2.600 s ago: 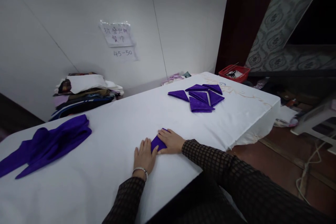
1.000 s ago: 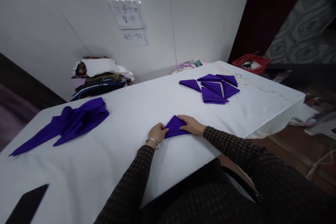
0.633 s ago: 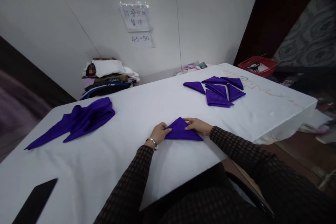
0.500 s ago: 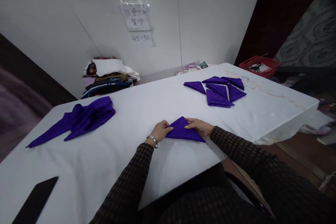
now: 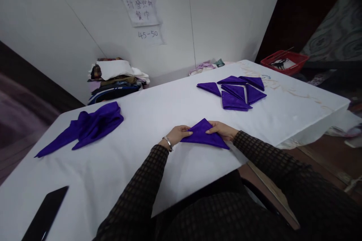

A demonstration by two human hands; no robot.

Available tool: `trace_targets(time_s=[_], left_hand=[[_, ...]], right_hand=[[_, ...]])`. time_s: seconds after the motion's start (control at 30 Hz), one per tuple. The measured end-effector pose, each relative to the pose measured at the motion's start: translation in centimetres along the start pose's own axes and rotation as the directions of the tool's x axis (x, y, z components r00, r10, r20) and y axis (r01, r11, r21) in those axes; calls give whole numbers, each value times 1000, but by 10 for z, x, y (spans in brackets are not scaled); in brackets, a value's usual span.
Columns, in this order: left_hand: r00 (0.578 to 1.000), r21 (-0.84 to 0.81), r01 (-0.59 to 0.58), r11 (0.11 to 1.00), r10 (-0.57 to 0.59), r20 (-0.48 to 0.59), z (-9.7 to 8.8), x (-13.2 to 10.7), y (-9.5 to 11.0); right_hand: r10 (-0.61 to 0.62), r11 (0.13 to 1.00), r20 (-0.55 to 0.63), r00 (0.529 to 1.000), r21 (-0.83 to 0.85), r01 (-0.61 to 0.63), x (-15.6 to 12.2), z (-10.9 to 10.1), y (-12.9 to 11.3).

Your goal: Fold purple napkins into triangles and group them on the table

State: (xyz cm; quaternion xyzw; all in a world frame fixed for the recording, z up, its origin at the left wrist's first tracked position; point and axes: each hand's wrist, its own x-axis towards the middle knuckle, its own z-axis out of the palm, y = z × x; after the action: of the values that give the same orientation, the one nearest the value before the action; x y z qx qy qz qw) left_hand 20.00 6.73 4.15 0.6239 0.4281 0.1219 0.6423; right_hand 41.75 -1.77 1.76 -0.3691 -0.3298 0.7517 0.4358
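Between both hands (image 5: 175,134) (image 5: 224,130), a folded purple cloth (image 5: 203,135) is pinched.

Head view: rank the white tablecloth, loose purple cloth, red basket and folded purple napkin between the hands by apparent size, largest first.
1. White tablecloth, by far the largest.
2. Loose purple cloth.
3. Red basket and folded purple napkin, unranked: they look too alike, and the napkin is partly covered and nearer the camera.

The one view looks from the wearer's head, forward and down past the torso (image 5: 215,214), across the white table (image 5: 152,113) to the pale wall (image 5: 223,15) beyond, with the left hand (image 5: 179,134) and right hand (image 5: 222,130) fairly near, around its centre.
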Motion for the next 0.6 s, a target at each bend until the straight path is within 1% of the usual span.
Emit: trace_targets(time_s=[0.07, 0.17, 0.23, 0.33, 0.47, 0.6], left_hand=[[1000, -15, -2, 1000, 2, 0, 7, 3, -1], [1000, 23, -12, 1000, 12, 7, 17, 9, 1], [999, 35, -16, 999, 15, 34, 21, 12, 4], [997, 19, -24, 1000, 23, 80, 27, 16, 8], [996, 58, -47, 997, 43, 72, 33, 24, 11], [998, 112, -62, 992, 60, 25, 44, 41, 12]], right_hand=[[5, 1000, -10, 1000, 6, -5, -5, -3, 0], [39, 998, -32, 999, 45, -37, -11, -5, 1], [41, 996, -44, 998, 77, -37, -15, -7, 1], [12, 993, -55, 998, 115, -5, -23, -13, 0], [-23, 989, -135, 991, 139, 42, -39, -29, -4], [-75, 985, -259, 963, 129, 111, -64, -55, -17]])
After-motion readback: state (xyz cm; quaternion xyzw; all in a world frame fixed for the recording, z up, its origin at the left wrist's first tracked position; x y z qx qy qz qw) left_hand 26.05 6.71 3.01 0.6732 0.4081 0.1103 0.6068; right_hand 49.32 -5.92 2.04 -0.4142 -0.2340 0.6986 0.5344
